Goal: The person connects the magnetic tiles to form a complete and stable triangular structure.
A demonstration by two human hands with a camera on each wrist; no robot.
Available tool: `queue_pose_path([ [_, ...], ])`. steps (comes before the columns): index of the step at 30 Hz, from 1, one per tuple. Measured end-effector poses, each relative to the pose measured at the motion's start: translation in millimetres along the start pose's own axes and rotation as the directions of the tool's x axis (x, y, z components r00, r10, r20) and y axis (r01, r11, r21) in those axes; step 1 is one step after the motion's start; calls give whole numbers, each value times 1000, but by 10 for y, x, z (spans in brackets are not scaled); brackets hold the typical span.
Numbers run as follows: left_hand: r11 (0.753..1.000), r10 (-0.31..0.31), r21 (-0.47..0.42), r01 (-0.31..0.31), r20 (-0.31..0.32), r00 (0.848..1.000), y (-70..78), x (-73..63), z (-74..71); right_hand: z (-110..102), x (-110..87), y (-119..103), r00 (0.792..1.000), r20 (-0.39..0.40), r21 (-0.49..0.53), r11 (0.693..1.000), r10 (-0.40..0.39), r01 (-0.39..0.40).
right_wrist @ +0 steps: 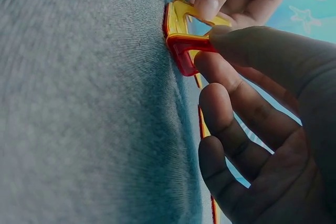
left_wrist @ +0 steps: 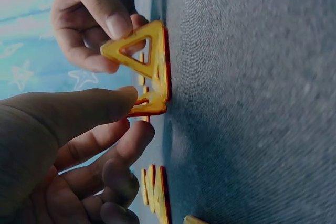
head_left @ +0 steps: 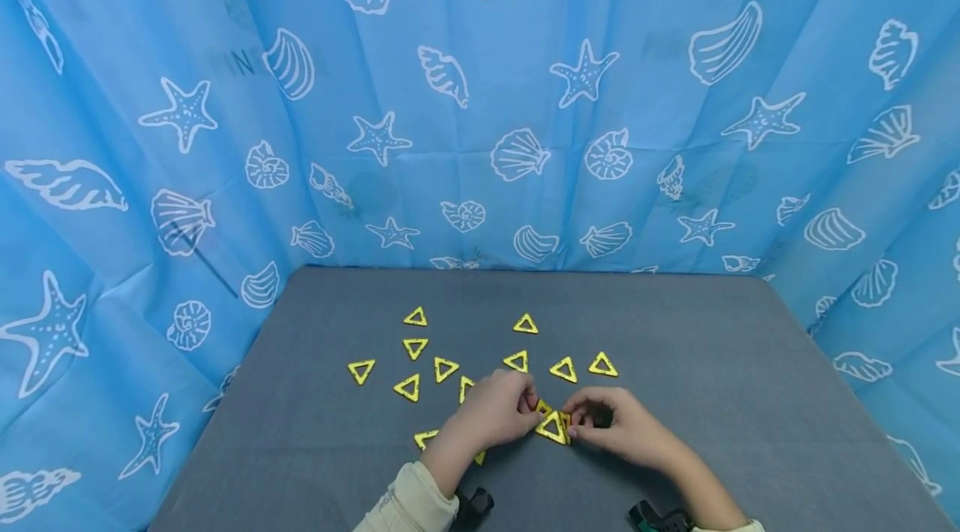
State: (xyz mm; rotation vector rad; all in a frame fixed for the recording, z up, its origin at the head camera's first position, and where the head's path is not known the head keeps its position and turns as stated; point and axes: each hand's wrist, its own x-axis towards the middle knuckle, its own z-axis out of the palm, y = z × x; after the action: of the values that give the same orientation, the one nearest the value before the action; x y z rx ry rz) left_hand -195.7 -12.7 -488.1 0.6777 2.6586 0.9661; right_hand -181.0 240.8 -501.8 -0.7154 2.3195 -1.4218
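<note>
Several yellow triangular magnetic tiles with open centers meet in a small cluster close over the grey table (head_left: 705,365). My left hand (head_left: 495,409) pinches one tilted tile (left_wrist: 149,109) between thumb and fingertips on the cluster's left. On the right side, my right hand (head_left: 628,428) pinches another tile (left_wrist: 134,51) by thumb and forefinger, its other fingers loosely bent in the right wrist view. These tiles stand at an angle and join along their lower edges. A triangle (head_left: 552,429) faces the head camera between both hands. Fingers partly hide the cluster.
Loose yellow triangles lie flat, among them one tile (head_left: 362,371) far left, one (head_left: 526,323) at the back and one (head_left: 603,364) to the right. My left forearm partly covers a tile (head_left: 425,438). Behind the table hangs a blue shell-print curtain (head_left: 465,115).
</note>
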Motion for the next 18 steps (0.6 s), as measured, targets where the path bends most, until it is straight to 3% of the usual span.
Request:
queue_pose_path([
  [6, 999, 4, -52, -3, 21, 1000, 38, -40, 16, 0, 3, 8, 1000, -2, 5, 1000, 13, -13],
  [18, 1000, 20, 12, -21, 25, 999, 63, -61, 43, 43, 15, -3, 999, -9, -9, 999, -34, 34],
])
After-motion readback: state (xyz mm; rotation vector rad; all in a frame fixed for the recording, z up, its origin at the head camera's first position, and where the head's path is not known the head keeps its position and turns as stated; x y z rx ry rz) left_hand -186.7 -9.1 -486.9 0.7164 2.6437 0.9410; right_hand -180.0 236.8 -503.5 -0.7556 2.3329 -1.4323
